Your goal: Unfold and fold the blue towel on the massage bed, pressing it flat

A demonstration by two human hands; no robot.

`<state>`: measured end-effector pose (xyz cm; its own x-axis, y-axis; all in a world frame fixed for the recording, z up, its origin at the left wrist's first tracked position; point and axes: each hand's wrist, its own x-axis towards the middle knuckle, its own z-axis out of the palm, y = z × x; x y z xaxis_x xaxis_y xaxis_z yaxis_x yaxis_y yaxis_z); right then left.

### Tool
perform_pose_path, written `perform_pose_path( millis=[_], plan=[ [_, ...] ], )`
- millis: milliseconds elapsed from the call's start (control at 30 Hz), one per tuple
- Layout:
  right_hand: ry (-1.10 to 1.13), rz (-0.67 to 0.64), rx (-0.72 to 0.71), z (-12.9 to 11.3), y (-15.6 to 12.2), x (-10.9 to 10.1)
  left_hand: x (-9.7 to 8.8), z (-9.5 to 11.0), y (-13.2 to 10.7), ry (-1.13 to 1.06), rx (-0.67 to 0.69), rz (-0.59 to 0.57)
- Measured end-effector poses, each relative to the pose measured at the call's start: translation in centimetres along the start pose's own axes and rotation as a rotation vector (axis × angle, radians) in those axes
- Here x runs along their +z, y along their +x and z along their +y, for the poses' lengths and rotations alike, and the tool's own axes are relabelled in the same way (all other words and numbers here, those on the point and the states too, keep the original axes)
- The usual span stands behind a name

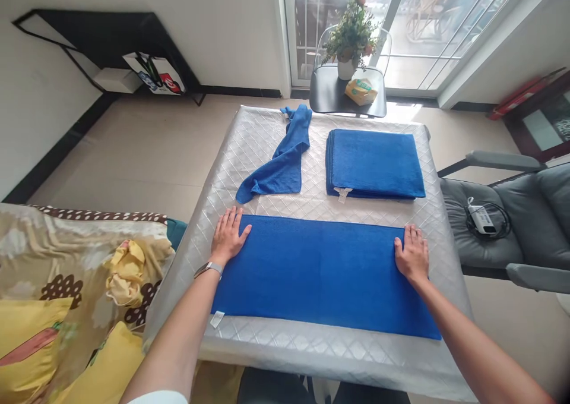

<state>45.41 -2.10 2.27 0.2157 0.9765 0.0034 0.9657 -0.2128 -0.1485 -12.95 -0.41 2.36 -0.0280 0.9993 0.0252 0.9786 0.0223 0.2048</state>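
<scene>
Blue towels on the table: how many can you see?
3. One long towel lies flat under both hands, left hand and right hand. A folded towel sits far right; a crumpled towel far left. The folded one may hide more layers.

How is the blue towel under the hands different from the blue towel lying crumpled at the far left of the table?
The towel under the hands lies flat and smooth as a long rectangle; the crumpled towel is bunched and twisted. The left hand and right hand press the flat one's ends; nothing touches the crumpled one. The flat one lies near the table's front edge, the crumpled one farther back. Both are the same blue.
</scene>
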Motion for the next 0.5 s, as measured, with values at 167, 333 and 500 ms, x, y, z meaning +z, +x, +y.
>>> perform_pose_path(
  millis=[167, 333, 500],
  plan=[
    [-0.002, -0.008, 0.0, 0.18, 0.19, -0.03, -0.04, 0.0, 0.04, -0.011, 0.002, 0.002],
    [-0.002, -0.007, 0.023, -0.08, 0.21, -0.12, -0.41, 0.18, 0.06, -0.018, -0.012, -0.025],
    [-0.001, -0.008, 0.018, -0.35, 0.09, -0.41, -0.59, 0.35, 0.11, -0.025, -0.029, -0.044]
  ],
)
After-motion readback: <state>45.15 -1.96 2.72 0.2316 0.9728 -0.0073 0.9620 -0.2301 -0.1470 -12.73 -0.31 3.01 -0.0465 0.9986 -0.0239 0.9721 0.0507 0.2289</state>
